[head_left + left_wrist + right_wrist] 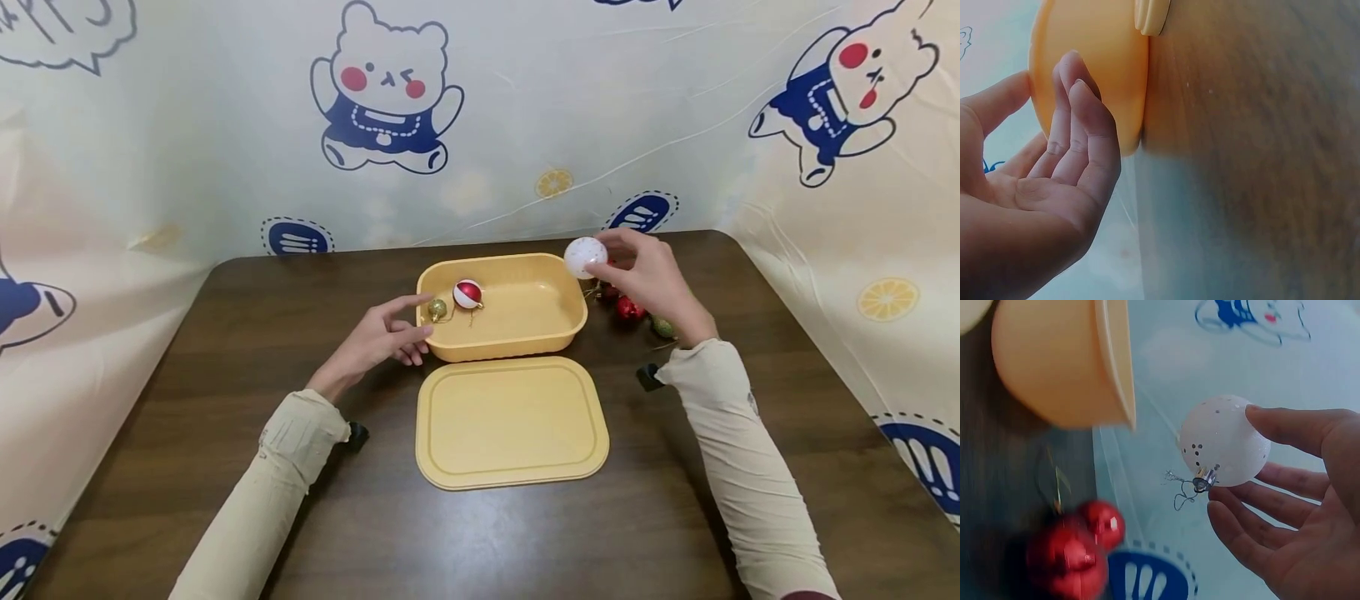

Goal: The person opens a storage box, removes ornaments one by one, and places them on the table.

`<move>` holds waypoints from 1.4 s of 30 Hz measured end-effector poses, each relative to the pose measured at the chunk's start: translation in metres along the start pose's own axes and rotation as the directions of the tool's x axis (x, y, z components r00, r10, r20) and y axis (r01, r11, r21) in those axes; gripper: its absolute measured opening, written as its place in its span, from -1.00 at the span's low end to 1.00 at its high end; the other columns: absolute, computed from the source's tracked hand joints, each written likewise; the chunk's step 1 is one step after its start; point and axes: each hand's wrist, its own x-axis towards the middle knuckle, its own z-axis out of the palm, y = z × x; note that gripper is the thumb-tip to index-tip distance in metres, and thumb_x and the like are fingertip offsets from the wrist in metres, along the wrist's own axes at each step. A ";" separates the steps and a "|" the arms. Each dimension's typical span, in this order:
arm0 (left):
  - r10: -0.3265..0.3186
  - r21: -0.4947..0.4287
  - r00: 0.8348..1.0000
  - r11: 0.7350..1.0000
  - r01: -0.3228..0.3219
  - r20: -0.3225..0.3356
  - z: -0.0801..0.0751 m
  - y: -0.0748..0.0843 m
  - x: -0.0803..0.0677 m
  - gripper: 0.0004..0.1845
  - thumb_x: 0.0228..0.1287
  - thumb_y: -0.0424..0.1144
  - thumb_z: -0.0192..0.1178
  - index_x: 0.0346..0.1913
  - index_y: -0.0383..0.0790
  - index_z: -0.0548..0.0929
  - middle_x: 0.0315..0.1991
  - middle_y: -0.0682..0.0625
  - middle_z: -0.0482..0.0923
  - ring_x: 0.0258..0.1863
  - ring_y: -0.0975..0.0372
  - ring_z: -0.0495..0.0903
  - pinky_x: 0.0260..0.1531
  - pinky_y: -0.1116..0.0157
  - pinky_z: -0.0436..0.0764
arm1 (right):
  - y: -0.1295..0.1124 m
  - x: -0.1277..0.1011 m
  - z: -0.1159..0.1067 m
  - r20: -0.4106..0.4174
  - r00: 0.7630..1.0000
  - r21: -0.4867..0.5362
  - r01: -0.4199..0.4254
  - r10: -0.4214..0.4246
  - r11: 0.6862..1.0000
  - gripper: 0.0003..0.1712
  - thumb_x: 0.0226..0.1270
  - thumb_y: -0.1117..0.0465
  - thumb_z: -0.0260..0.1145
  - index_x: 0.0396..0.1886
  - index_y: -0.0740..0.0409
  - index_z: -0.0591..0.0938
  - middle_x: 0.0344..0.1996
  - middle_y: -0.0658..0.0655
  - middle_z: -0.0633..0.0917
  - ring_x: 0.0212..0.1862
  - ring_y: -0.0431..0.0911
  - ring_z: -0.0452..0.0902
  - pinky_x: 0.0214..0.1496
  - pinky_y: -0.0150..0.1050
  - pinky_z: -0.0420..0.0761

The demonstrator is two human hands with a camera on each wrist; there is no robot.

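Observation:
My right hand [647, 271] pinches a white Christmas ball [584, 257] above the right rim of a yellow plastic box [540, 335]. In the right wrist view the ball [1225, 440] shows dark speckles, a silver cap and a thin wire loop. My left hand [377, 336] rests at the box's left end, thumb and index finger at its rim, the other fingers loosely bent along the outside wall. Inside the box lie a red-and-white ball [467, 294] and a small gold ball [437, 309], both near the left end.
Beside the box on the right, partly behind my right hand, lie red balls [628, 308] and a greenish-gold ball [662, 327]. A yellow lid [513, 423] lies flat in front of the box on the dark wooden table [480, 542]. A printed cloth hangs behind.

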 end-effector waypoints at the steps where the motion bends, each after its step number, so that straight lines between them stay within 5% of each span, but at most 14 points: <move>1: 0.002 0.001 1.000 1.000 -0.002 0.001 0.000 0.000 0.000 -0.32 0.36 -0.10 0.30 0.48 -0.08 0.31 -0.34 -0.35 0.65 -0.49 0.06 0.68 -0.37 0.10 0.73 | 0.004 0.000 -0.005 -0.013 1.000 -0.009 -0.015 0.015 1.000 -0.42 0.27 0.05 0.47 0.22 0.17 0.57 0.09 0.22 0.66 0.06 0.06 0.63 0.13 0.03 0.62; 11: 0.003 0.017 1.000 1.000 -0.003 0.005 0.004 0.002 0.004 -0.33 0.39 -0.12 0.27 0.50 -0.07 0.29 -0.33 -0.36 0.66 -0.49 0.04 0.67 -0.39 0.12 0.73 | 0.043 -0.007 -0.034 -0.064 0.992 -0.127 -0.116 0.109 0.985 -0.42 0.34 0.02 0.40 0.22 0.27 0.53 0.13 0.36 0.63 0.10 0.20 0.60 0.07 0.14 0.61; 25: 0.012 0.030 1.000 0.999 -0.012 0.010 0.000 0.003 0.003 -0.31 0.38 -0.10 0.28 0.50 -0.08 0.29 -0.29 -0.44 0.64 -0.47 0.01 0.67 -0.37 0.09 0.73 | 0.073 -0.001 -0.025 -0.013 0.991 -0.225 -0.134 0.135 0.965 -0.47 0.33 0.24 0.40 0.19 0.42 0.48 0.01 0.47 0.60 -0.02 0.24 0.53 0.07 0.19 0.55; 42: 0.011 0.027 1.000 1.000 -0.011 0.003 -0.001 -0.003 0.001 -0.33 0.39 -0.12 0.27 0.49 -0.07 0.30 -0.30 -0.43 0.64 -0.48 0.02 0.67 -0.39 0.10 0.73 | 0.081 0.003 -0.007 0.055 0.986 -0.260 -0.136 0.155 0.956 -0.44 0.34 0.21 0.37 0.22 0.43 0.47 0.05 0.49 0.58 0.01 0.25 0.52 0.13 0.22 0.54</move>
